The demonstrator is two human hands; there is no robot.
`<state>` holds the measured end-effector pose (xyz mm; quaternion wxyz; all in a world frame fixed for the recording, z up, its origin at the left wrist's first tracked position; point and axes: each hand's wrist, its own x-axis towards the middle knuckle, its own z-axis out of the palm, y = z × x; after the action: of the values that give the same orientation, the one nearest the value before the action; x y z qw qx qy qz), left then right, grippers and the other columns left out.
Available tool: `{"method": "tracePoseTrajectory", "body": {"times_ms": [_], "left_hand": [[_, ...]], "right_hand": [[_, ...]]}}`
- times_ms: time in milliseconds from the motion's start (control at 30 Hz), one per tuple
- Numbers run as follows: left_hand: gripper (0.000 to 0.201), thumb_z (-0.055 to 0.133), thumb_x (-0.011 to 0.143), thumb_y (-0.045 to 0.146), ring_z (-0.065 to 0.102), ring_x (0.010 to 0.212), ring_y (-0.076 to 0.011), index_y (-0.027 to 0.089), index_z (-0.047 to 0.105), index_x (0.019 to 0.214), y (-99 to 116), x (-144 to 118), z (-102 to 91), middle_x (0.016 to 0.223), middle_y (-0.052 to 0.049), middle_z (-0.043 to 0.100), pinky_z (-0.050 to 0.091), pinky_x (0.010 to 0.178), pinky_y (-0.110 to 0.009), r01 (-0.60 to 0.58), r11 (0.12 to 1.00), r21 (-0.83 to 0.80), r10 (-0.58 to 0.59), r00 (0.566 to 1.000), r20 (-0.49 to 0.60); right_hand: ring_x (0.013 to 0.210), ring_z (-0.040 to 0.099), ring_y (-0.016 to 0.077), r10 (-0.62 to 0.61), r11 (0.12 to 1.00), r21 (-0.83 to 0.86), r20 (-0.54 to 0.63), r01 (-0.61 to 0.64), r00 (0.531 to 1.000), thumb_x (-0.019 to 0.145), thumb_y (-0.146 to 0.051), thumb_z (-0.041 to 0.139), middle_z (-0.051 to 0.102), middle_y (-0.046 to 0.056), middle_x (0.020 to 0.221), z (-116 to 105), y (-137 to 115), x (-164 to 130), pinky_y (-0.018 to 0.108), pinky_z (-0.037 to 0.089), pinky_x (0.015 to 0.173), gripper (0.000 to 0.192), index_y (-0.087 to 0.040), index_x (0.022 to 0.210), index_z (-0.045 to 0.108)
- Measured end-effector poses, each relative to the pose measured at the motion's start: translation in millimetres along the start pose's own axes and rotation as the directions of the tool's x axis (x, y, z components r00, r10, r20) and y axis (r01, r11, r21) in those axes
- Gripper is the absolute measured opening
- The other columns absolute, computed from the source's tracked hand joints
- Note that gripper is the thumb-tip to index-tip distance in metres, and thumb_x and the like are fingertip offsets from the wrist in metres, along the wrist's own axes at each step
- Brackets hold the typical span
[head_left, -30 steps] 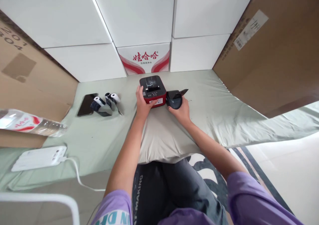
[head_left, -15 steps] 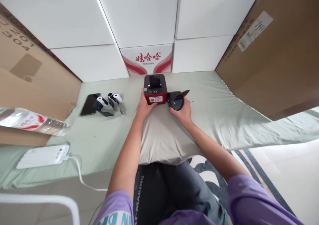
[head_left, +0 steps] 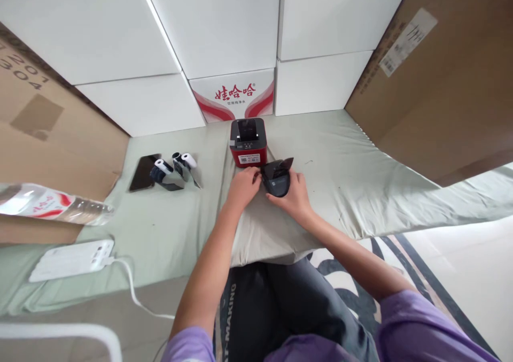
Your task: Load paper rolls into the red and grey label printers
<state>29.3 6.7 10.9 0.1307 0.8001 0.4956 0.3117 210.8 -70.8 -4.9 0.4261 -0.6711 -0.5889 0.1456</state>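
Both hands (head_left: 268, 188) clasp a black device (head_left: 276, 179) on green sheet (head_left: 168, 228), boxes (head_left: 224, 25) behind.

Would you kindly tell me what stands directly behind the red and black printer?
Behind the red and black printer stands a white carton with red lettering. The printer covers its lower edge.

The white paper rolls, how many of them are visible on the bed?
2. Both white paper rolls lie side by side left of the red printer, next to the phone. More may be hidden inside the printers.
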Motion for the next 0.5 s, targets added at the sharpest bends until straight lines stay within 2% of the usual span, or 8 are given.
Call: {"method": "tracePoseTrajectory", "body": {"times_ms": [100,233,333,400,500], "left_hand": [[0.022,0.057,0.09,0.013,0.075,0.087,-0.0277,0.02,0.076,0.098,2.4,-3.3,2.8,0.092,-0.011,0.079,0.057,0.082,-0.038,0.018,1.0,0.009,-0.018,0.996,0.082],[0.022,0.062,0.089,0.015,0.075,0.083,-0.0269,0.021,0.079,0.102,3.7,-18.1,3.9,0.093,-0.01,0.08,0.059,0.082,-0.039,0.098,0.994,-0.052,-0.09,0.988,0.128],[0.038,0.057,0.092,0.014,0.074,0.088,-0.0261,0.021,0.075,0.124,11.7,-38.2,9.7,0.106,-0.012,0.079,0.06,0.082,-0.038,0.083,0.995,-0.054,-0.078,0.994,0.08],[0.048,0.052,0.092,0.01,0.074,0.093,-0.0266,0.02,0.07,0.136,18.2,-48.6,14.9,0.112,-0.013,0.075,0.06,0.083,-0.037,0.076,0.997,0.002,-0.076,0.997,0.032],[0.051,0.048,0.091,0.006,0.072,0.098,-0.0292,0.016,0.07,0.136,22.8,-52.8,18.6,0.109,-0.015,0.072,0.06,0.082,-0.038,0.087,0.99,0.106,-0.09,0.996,0.021]], "right_hand": [[0.123,0.054,0.0421,-0.029,0.999,0.037,0.013,0.028,1.0,0.059,-0.045,0.09,0.054,0.017,0.127,6.2,0.5,-9.6,0.064,0.049,0.108,0.103,-0.021,0.148,0.044],[0.14,0.045,0.0431,-0.096,0.991,0.096,0.034,0.093,0.995,0.063,-0.039,0.088,0.047,0.022,0.146,9.3,2.4,-9.1,0.064,0.041,0.118,0.105,-0.018,0.153,0.037],[0.14,0.048,0.0412,-0.129,0.98,0.159,0.063,0.118,0.99,0.067,-0.038,0.086,0.052,0.02,0.146,6.7,0.4,-6.1,0.064,0.042,0.117,0.097,-0.019,0.15,0.04],[0.136,0.054,0.0404,-0.117,0.977,0.186,0.08,0.101,0.99,0.066,-0.037,0.086,0.057,0.019,0.141,4.6,-2.0,-4.6,0.063,0.046,0.113,0.093,-0.019,0.147,0.043],[0.13,0.058,0.0409,-0.07,0.981,0.188,0.08,0.054,0.994,0.063,-0.038,0.088,0.06,0.019,0.137,3.3,-4.5,-3.9,0.061,0.051,0.107,0.093,-0.019,0.144,0.046]]}}
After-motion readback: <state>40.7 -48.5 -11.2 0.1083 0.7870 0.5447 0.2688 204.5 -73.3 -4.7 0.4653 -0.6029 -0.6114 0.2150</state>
